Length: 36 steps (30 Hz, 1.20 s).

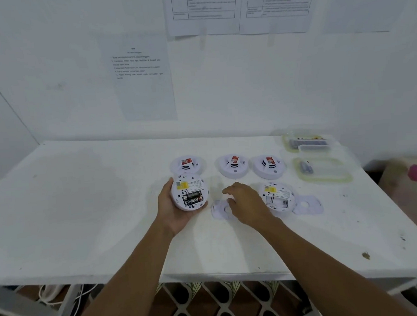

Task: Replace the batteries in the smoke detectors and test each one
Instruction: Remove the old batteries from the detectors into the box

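Note:
My left hand holds a white smoke detector back side up, with black batteries showing in its open compartment. My right hand hovers palm down over a white mounting plate lying on the table, fingers apart and touching or nearly touching it. To the right lies a second detector back side up with an empty battery compartment, and its plate beside it. Three detectors sit face up in a row behind.
Two clear plastic containers stand at the back right: the far one holds batteries, the near one a few batteries. The white table meets a wall with taped papers. A brown box with a pink object stands off the right edge.

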### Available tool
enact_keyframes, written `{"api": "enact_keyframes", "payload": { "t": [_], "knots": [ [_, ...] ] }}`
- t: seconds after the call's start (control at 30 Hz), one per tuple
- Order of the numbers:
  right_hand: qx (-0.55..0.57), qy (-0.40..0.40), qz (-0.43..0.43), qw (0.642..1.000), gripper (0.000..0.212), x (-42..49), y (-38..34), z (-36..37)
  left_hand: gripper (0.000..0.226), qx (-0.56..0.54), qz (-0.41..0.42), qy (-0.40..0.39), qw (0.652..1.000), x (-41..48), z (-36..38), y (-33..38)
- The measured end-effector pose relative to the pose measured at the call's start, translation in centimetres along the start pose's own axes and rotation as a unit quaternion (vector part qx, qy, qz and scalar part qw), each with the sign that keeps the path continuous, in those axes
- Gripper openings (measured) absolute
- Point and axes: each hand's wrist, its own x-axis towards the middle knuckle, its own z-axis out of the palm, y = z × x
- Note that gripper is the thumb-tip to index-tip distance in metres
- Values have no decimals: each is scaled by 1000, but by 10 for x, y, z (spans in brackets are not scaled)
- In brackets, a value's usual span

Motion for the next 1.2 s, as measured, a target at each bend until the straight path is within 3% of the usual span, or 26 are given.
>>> {"api": "enact_keyframes", "payload": {
  "t": [0.17, 0.4, 0.5, 0.67, 0.83, 0.97, 1.2],
  "knots": [
    [2, -75, -27, 997, 28, -2, -2, -2, 64, -5, 7, 2, 1000, -1, -1, 1],
    [30, -66, -35, 997, 18, 2, 1, 0, 70, -16, -3, -7, 1000, -4, -1, -2],
    [59, -42, -28, 997, 8, 1, 1, -1, 70, -20, -9, -12, 1000, -4, 1, -3],
    [47, -28, -16, 998, 26, 2, 1, 2, 66, -30, -9, -24, 999, 0, 1, -4],
    [113, 123, -37, 985, 28, 3, -19, -2, 55, -39, 12, -34, 999, 3, 13, -6],
    [182, 130, -56, 973, 28, 7, -48, -7, 52, -32, 6, -30, 999, 4, 28, -13],
    [209, 157, -22, 965, 30, 5, -47, -9, 55, -3, 2, -31, 1000, 6, 41, -20]
  ]
}}
